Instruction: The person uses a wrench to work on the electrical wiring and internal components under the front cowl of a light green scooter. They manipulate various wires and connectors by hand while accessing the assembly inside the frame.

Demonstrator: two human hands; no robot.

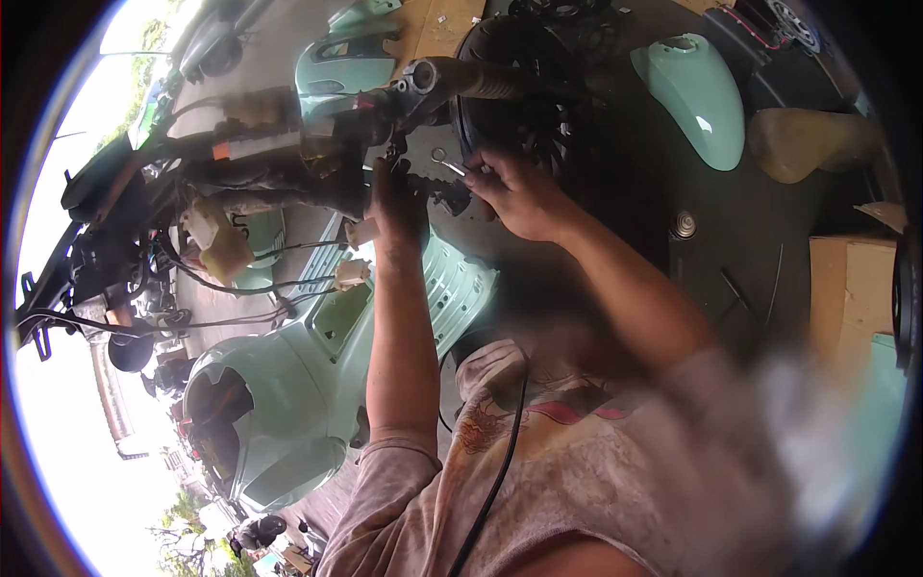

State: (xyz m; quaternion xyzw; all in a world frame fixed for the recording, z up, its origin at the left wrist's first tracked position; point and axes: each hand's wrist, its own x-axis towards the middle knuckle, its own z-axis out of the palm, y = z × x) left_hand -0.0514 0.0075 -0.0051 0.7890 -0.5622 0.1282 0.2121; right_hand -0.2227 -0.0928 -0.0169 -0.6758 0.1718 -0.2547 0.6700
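Observation:
A bare scooter frame with a dark metal tube (pixel 481 79) stands in front of me, beside a black tyre (pixel 495 43). My right hand (pixel 519 192) is closed round a silver wrench (pixel 452 165), its ring end pointing left toward the frame. My left hand (pixel 396 212) reaches up to the dark bracket parts under the frame's joint. Its fingers look closed there, in shadow, and what they grip is hidden. White wiring connectors (pixel 352 275) hang on cables by my left forearm.
Mint-green body panels (pixel 288 385) lie to the left below the frame, and a mint-green fender (pixel 697 106) at the far right. Near it are a brownish moulded piece (pixel 803 144), a spray can (pixel 684 226), a thin dark tool (pixel 738 290) and a cardboard box (pixel 836 288).

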